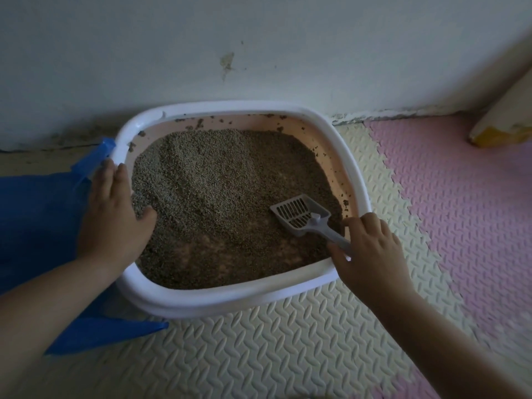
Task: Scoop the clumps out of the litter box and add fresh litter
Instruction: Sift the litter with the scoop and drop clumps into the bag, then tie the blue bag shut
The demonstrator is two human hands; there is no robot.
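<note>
Scooping would have gone best if the right hand (371,251), curled round the handle of the scoop (302,214) at the near right of the litter box (230,106), slid it low under the litter (216,182) while the left hand (115,214), held flat, steadied the left rim.

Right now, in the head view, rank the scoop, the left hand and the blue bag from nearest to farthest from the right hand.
1. scoop: its handle is in the right hand, fingers curled round it, at the right of the litter box.
2. left hand: across the litter, on the left rim.
3. blue bag: outside the box, beyond that rim.
</note>
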